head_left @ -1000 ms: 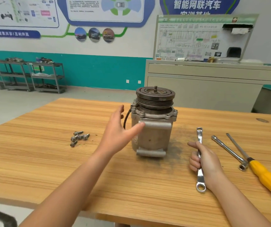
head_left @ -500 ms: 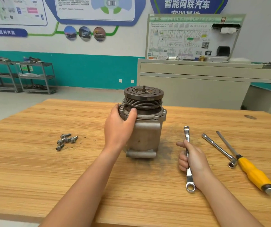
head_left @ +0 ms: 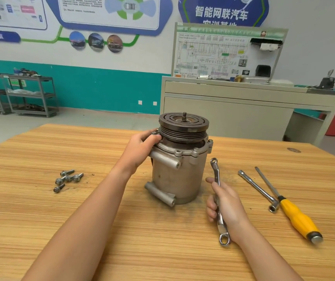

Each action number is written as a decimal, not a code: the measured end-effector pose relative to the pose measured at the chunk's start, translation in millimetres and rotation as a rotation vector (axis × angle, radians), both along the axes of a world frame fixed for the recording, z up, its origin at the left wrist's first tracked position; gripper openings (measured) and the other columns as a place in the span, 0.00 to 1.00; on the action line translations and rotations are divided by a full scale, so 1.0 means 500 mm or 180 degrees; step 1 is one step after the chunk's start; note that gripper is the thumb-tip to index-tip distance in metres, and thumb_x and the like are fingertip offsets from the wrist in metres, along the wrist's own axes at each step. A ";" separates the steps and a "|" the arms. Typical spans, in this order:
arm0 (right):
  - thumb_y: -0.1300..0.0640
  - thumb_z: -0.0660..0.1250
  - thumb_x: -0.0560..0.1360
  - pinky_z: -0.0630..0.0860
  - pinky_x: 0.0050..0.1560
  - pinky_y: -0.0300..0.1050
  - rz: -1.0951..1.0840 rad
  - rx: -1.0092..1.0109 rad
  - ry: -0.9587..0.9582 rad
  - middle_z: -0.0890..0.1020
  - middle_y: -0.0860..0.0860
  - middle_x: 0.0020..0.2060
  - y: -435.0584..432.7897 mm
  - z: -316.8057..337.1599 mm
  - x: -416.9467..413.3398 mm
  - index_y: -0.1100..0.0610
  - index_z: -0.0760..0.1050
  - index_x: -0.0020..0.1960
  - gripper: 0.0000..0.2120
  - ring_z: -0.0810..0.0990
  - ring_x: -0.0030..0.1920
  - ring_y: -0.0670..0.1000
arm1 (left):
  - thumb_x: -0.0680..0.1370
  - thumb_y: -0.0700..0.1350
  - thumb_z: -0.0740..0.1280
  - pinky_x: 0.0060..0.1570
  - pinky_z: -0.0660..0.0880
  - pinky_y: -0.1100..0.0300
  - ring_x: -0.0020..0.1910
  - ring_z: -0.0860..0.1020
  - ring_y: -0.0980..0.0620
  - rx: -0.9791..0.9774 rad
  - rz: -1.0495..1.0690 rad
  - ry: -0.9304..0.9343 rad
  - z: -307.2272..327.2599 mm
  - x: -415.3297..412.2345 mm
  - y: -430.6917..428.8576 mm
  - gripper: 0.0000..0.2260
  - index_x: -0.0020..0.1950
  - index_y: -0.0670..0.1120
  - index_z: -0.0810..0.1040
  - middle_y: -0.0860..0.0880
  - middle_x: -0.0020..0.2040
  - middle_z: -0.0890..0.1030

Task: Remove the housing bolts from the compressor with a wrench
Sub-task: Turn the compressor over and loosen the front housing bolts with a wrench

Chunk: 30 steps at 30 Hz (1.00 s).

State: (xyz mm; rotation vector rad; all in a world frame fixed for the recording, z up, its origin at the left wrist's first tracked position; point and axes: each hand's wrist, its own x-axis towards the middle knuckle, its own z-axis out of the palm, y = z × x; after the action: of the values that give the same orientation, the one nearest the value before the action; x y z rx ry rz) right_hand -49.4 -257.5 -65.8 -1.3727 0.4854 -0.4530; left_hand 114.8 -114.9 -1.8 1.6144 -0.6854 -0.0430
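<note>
Compressor [head_left: 179, 167] mid-table [head_left: 41, 209], loose bolts [head_left: 67, 179] left, wrench [head_left: 218, 201], screwdriver [head_left: 292, 209] right

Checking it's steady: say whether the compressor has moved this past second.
Yes. The compressor has turned on the spot: its mounting tubes, earlier facing the person, now angle toward the loose bolts.
</note>
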 end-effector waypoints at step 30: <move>0.54 0.52 0.79 0.58 0.18 0.35 0.0188 0.0441 0.0009 0.60 0.48 0.18 -0.017 0.005 -0.017 0.61 0.73 0.49 0.15 0.57 0.16 0.46 | 0.77 0.39 0.64 0.37 0.72 0.75 0.41 0.79 0.67 -0.0189 0.0157 -0.0059 0.004 0.033 0.032 0.11 0.56 0.51 0.77 0.57 0.45 0.81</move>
State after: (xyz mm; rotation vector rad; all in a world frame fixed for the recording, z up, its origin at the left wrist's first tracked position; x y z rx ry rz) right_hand -58.1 -265.9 -63.2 -1.2510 0.4688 -0.3626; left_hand 131.2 -99.0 0.1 1.5757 -0.6552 0.0280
